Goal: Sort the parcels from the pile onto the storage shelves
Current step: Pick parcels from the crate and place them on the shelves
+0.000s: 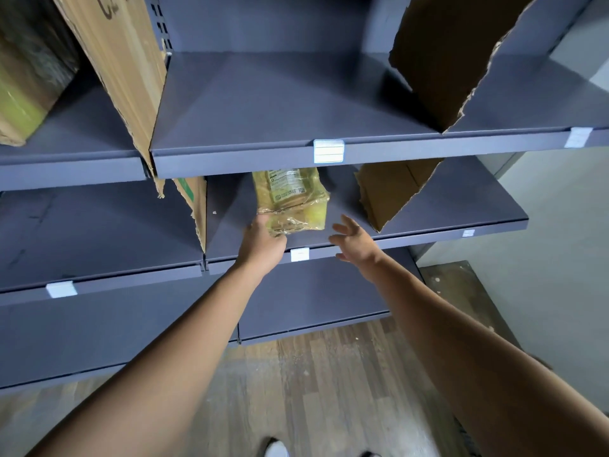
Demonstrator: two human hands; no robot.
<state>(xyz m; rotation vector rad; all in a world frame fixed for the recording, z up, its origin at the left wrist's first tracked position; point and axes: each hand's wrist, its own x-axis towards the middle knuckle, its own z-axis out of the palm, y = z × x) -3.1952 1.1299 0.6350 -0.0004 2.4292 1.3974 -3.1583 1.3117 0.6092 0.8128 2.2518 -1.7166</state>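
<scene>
Single view, head-worn, wide-angle. Faces forward and down at the shelves (230,159), near enough that both hands reach the middle shelf. Left hand (263,242) and right hand (356,245) sit near frame centre by the parcel (291,199). Forearms come in from 7 and 5 o'clock. Floor (329,374) and shoes (276,450) at 6 o'clock, wall (560,225) at 3.

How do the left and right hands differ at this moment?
The left hand holds the near corner of the yellow parcel; the right hand touches nothing. The left is curled against the parcel; the right is spread open. Both reach toward the middle shelf.
</scene>
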